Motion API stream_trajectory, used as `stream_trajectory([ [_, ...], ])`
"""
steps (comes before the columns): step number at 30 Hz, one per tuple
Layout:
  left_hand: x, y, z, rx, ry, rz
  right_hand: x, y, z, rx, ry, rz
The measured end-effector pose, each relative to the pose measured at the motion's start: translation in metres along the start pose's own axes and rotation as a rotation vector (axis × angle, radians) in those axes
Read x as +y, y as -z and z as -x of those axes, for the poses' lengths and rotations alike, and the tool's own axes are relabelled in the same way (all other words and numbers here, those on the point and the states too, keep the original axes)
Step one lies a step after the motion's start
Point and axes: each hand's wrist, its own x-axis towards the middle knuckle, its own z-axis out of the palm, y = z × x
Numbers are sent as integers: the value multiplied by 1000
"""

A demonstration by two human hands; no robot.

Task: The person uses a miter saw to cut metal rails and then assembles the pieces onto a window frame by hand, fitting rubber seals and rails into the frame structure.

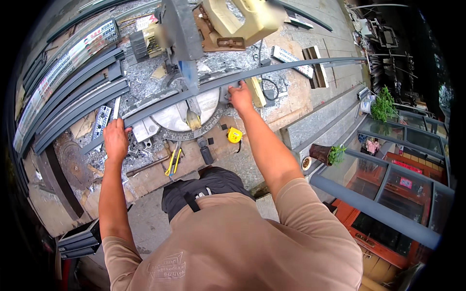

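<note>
A long grey metal profile [167, 103] lies across the round base [170, 118] of a miter saw, reaching far out to the right. My left hand [116, 138] grips it left of the base, with fingers over it and the thumb alongside. To the right of the saw blade [188, 73], my right hand [240, 98] holds the profile with bent fingers at its near edge. The blade is lowered close to the profile; whether they touch, I cannot tell. Above rises the saw's cream motor housing [259, 22].
Stacked grey profiles [80, 109] fill the left side. Near the front edge lie a yellow tape measure [235, 135] and yellow-handled pliers [174, 162]. Metal shavings [145, 72] cover much of the bench. A black cable [272, 89] curls at right, and potted plants [336, 154] stand beyond.
</note>
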Motion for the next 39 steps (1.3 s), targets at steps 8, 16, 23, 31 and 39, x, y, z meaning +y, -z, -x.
stream_trajectory([
  [8,6,3,9,42,-42,-4,-21,11,26,-58,-76,-16],
  [16,6,6,9,8,-32,-6,-112,77,16,39,153,-154],
  [23,2,3,13,3,-22,-10,-340,63,77,-92,610,-37],
  [31,7,9,8,2,-34,-29,-413,8,143,50,1031,966],
  [39,3,2,17,24,-17,-15,-313,36,190,51,853,586],
])
